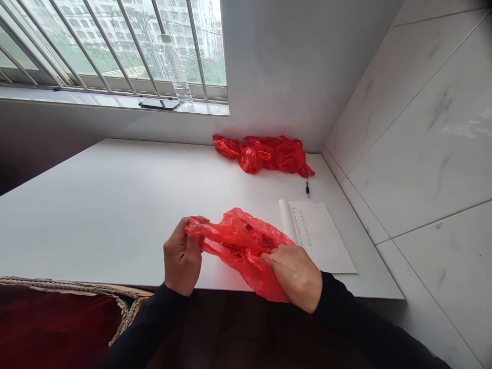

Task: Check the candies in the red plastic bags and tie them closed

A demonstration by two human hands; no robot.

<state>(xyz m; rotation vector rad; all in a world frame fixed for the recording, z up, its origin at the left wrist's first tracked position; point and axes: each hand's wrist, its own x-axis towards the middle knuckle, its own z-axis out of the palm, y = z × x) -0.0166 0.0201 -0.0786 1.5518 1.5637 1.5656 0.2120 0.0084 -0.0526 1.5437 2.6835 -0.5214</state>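
A thin red plastic bag (246, 236) is stretched between my two hands above the front edge of the white table (115, 215). My left hand (182, 256) pinches one end of it, fingers closed on the film. At the other end, my right hand (294, 271) is closed around the bunched plastic, its fingertips partly hidden by the folds. Dark printed marks show on the crumpled film, too creased to read. Whether anything lies inside the bag I cannot tell.
Several knotted red bags (269, 154) lie against the back wall. A pen (307, 188) and a notebook (326, 236) are at the right. On the windowsill are a phone (159, 104) and a clear bottle (177, 74). A cardboard box (126, 312) stands at the lower left.
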